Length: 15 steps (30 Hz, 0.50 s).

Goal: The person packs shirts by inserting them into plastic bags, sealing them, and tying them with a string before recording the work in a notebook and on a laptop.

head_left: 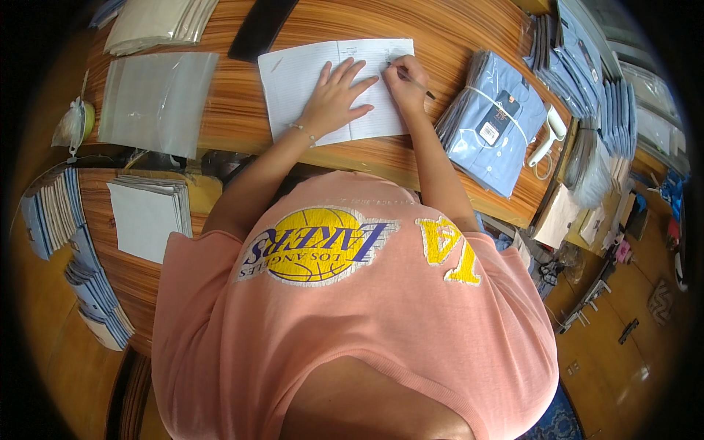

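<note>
An open notebook (pixel 293 81) with lined white pages lies on the wooden table (pixel 235 103) in front of me. My left hand (pixel 336 101) rests flat across its middle, fingers spread, holding nothing; a thin bracelet circles that wrist. In my right hand (pixel 408 82) a dark pen (pixel 428 93) is pinched, its tip side near the upper part of the right page. Small handwriting shows near the top of the pages. Close to my right forearm sits a stack of folded blue shirts (pixel 499 147) in clear plastic, tied with white string and bearing a dark tag.
A white barcode scanner (pixel 550 136) stands right of the shirts. More packed blue shirts (pixel 576 62) fill the far right. Clear plastic bags (pixel 158 99) lie to the left, with a stack of white sheets (pixel 150 213) nearer me. A dark flat strip (pixel 264 29) lies beyond the notebook.
</note>
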Motion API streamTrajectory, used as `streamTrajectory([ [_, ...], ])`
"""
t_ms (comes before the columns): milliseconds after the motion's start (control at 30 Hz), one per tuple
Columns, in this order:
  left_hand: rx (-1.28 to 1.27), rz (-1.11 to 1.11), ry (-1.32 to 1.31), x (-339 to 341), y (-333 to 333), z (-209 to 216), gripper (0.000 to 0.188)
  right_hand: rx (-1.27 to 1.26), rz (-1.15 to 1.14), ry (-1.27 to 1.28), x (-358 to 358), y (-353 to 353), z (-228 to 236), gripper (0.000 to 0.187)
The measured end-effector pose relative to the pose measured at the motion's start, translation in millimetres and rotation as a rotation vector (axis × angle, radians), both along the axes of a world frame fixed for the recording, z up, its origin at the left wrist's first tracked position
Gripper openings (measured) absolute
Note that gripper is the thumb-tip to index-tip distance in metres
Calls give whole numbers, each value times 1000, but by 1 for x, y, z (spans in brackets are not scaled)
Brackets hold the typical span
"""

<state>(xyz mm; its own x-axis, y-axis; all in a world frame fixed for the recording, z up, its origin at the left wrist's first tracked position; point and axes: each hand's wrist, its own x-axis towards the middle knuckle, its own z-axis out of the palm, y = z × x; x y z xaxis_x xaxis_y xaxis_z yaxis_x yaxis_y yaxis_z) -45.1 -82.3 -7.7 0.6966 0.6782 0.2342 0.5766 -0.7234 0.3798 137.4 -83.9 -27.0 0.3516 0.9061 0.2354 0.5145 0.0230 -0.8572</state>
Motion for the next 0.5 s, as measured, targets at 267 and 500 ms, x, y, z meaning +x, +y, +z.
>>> streamTrajectory([
  [267, 10, 2, -7, -1, 0, -1, 50, 35, 3, -20, 0, 2, 0, 6],
  [500, -18, 9, 4, -2, 0, -3, 51, 24, 12, -19, -1, 0, 4, 6],
])
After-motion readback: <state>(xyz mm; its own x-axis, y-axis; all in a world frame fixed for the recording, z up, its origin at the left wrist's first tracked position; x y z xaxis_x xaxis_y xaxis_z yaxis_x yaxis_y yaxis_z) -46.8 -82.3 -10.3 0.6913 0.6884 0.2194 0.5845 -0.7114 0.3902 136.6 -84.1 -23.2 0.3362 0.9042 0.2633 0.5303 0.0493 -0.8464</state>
